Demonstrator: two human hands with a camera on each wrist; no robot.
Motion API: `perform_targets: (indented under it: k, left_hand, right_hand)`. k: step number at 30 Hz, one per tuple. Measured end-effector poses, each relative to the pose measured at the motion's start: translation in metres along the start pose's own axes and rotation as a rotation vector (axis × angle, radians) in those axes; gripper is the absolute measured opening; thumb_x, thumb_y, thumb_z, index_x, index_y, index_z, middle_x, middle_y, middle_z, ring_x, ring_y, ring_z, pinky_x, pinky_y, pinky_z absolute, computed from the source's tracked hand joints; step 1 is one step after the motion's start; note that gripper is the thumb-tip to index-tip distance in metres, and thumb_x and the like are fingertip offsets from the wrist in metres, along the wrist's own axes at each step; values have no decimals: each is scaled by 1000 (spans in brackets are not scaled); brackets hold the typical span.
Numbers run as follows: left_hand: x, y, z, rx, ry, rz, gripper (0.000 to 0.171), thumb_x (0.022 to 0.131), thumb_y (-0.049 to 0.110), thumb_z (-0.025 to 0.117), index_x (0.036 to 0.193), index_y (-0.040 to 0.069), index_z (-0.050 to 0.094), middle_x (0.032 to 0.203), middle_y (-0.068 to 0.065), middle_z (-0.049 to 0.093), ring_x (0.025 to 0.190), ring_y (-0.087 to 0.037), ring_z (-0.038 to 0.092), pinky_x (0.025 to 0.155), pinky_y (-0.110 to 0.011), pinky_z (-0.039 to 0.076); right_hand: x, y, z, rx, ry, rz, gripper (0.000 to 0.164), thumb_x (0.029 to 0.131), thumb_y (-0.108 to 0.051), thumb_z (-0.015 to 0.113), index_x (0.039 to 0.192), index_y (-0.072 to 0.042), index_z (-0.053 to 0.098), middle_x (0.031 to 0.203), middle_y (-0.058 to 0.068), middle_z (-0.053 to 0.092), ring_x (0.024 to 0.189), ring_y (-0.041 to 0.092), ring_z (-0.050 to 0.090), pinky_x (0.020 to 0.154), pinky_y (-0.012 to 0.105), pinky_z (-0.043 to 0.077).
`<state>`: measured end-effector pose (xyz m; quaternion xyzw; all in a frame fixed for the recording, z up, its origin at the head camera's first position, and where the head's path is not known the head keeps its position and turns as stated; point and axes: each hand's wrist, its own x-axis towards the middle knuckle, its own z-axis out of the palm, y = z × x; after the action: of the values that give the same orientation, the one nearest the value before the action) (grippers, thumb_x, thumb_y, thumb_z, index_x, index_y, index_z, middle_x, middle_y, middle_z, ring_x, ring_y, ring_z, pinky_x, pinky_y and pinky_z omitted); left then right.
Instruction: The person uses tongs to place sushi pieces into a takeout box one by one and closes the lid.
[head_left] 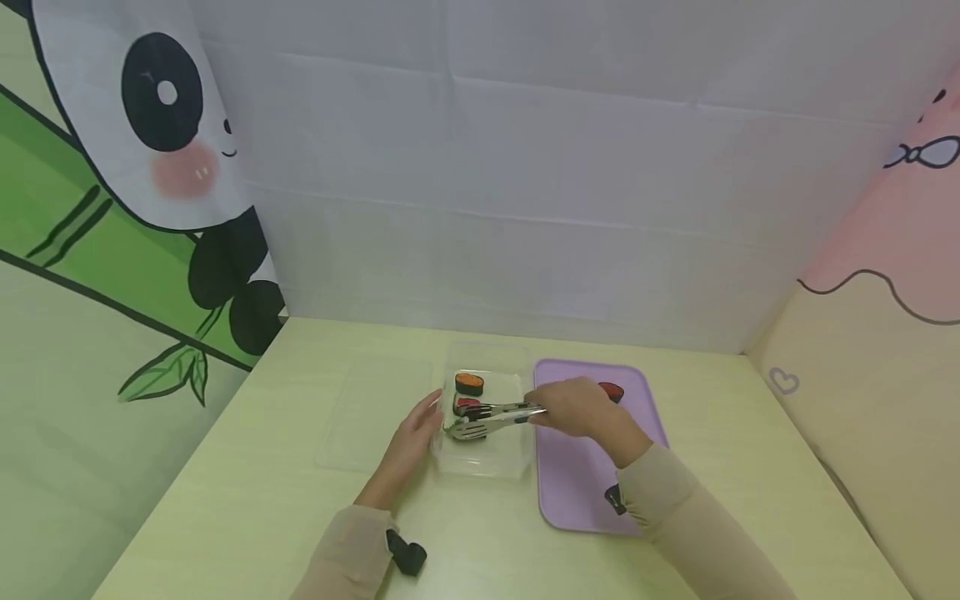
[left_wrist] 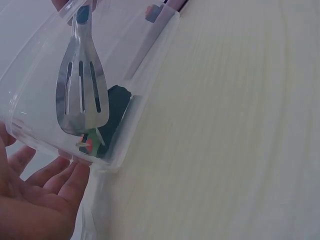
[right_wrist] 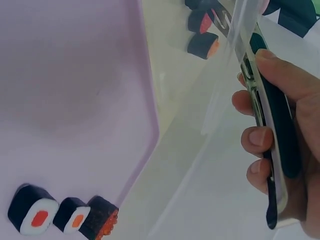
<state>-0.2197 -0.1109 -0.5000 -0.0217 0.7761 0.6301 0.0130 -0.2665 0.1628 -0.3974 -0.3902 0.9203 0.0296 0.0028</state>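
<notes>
1. In the head view, we see a clear rectangular plastic container [head_left: 486, 463] on the pale wood-grain table [head_left: 480, 550]. In it, along its left side, sit an orange-topped, black-wrapped toy sushi piece [head_left: 469, 381] and a red-topped, black-wrapped one [head_left: 467, 403]. Our right hand [head_left: 573, 406] grips slotted silver metal tongs [head_left: 474, 431] over the container; our left hand [head_left: 412, 437] rests against its left side. A faint, clear plastic rectangle [head_left: 378, 417] lies further left. On the right stands a lilac rectangular tray [head_left: 577, 492], with a red-topped piece [head_left: 612, 392] on it.

2. In the left wrist view, our left fingers, loosely extended, touch the container's outer wall. Inside, a dark-wrapped piece with green and red at its end [left_wrist: 117, 112] lies below the slotted tong head; we cannot tell whether the tongs pinch it.

3. In the right wrist view, our fingers and thumb close around the tongs' dark-green-covered handle. Near the tray's corner sit a white roll with a red centre [right_wrist: 34, 212], a smaller orange-centred roll [right_wrist: 72, 216] and a roe-topped piece [right_wrist: 100, 219], side by side.
</notes>
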Motion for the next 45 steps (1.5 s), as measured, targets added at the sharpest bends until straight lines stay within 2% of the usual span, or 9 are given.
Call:
perform_targets:
  k: [6, 10, 14, 18, 21, 27, 36, 40, 45]
  left_hand:
    - [2, -4, -1, 4, 7, 17, 48, 105, 26, 45, 151, 15, 37, 149, -20, 40, 136, -37, 36, 110, -54, 28]
    - [2, -5, -2, 19, 12, 28, 47, 105, 25, 45, 150, 14, 37, 148, -20, 41, 135, -38, 37, 110, -55, 27]
    - [2, -3, -2, 20, 11, 20, 47, 105, 26, 44, 151, 14, 37, 148, -20, 40, 136, -38, 36, 110, -54, 27]
    - [4, -3, -2, 21, 9, 8, 48, 105, 27, 44, 151, 15, 37, 149, -19, 40, 137, -37, 36, 110, -54, 27]
    - [4, -3, -3, 30, 9, 6, 48, 105, 27, 44, 151, 15, 36, 149, -19, 40, 137, -37, 35, 110, -54, 26]
    - [3, -5, -3, 19, 13, 19, 48, 105, 26, 45, 151, 13, 37, 149, -21, 39, 136, -38, 35, 110, -54, 26]
    - [1, -3, -1, -7, 0, 6, 49, 105, 27, 45, 151, 14, 36, 150, -20, 38, 137, -38, 33, 111, -54, 25]
    - [-3, 7, -1, -18, -10, 11, 49, 105, 24, 45, 151, 10, 35, 149, -23, 38, 137, -40, 34, 110, -55, 26]
    - [-3, 7, 0, -24, -9, 9, 49, 105, 22, 46, 151, 9, 35, 148, -24, 38, 136, -40, 35, 111, -54, 25]
  right_hand:
    - [-21, 15, -8, 73, 13, 12, 10, 94, -32, 66, 95, -23, 63, 77, -15, 53, 64, 5, 45, 56, 29, 45]
    - [-40, 35, -12, 132, 49, 15, 17, 95, -29, 64, 108, -18, 66, 82, -14, 55, 67, 5, 46, 61, 28, 44]
    - [-64, 60, -18, 173, 86, 60, 27, 97, -30, 62, 116, -12, 66, 92, -6, 65, 76, 12, 58, 66, 36, 51]
    - [-88, 89, -21, 158, 112, 139, 40, 96, -32, 62, 125, -4, 64, 112, 10, 68, 98, 30, 65, 79, 51, 52]
    - [-104, 111, -20, 140, 100, 184, 41, 96, -31, 62, 125, -2, 63, 112, 13, 68, 101, 34, 64, 81, 54, 51]
    - [-127, 147, -12, 169, 38, 217, 39, 96, -30, 62, 122, -1, 63, 106, 9, 67, 95, 29, 63, 80, 53, 50]
    - [-139, 171, 3, 177, -34, 253, 45, 97, -33, 61, 125, 2, 62, 114, 21, 65, 106, 45, 60, 84, 60, 48]
    - [-135, 176, 10, 190, -55, 261, 44, 96, -32, 61, 123, 2, 62, 112, 22, 65, 105, 46, 59, 82, 60, 48]
    - [-128, 176, 17, 184, -83, 291, 44, 96, -34, 61, 124, 0, 63, 114, 22, 65, 107, 45, 59, 82, 59, 49]
